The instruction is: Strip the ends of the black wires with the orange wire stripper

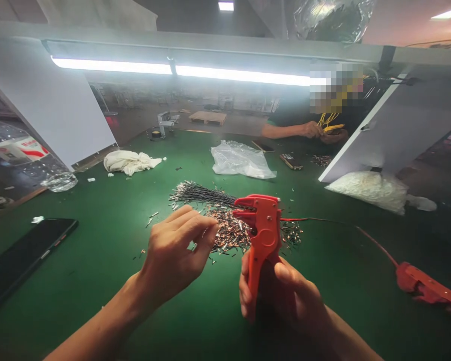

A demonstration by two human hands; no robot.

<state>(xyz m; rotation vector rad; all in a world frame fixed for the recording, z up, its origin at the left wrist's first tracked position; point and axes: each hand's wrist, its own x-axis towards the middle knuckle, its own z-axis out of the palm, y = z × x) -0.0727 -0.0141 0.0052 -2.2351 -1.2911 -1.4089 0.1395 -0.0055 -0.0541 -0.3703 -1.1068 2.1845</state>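
Observation:
My right hand (298, 293) is wrapped around the handles of a red wire stripper (265, 223), held upright with its jaws toward the left. Thumb and forefinger of my left hand (180, 245) pinch a thin dark wire (225, 219) that runs to the stripper's jaws. Behind the jaws lies a bundle of black wires (206, 193), their bright ends fanned to the left. Beneath the tool, a heap of cut insulation and copper scraps (229, 233) covers part of the green table (195, 321).
A phone (26, 250) and bottle (48, 160) are at left. Farther back are a white cloth (130, 162) and plastic bag (240, 159). A second red tool (428, 286) lies right, near a filled bag (372, 189). Across the table, a person's hands (311, 129) hold yellow wires.

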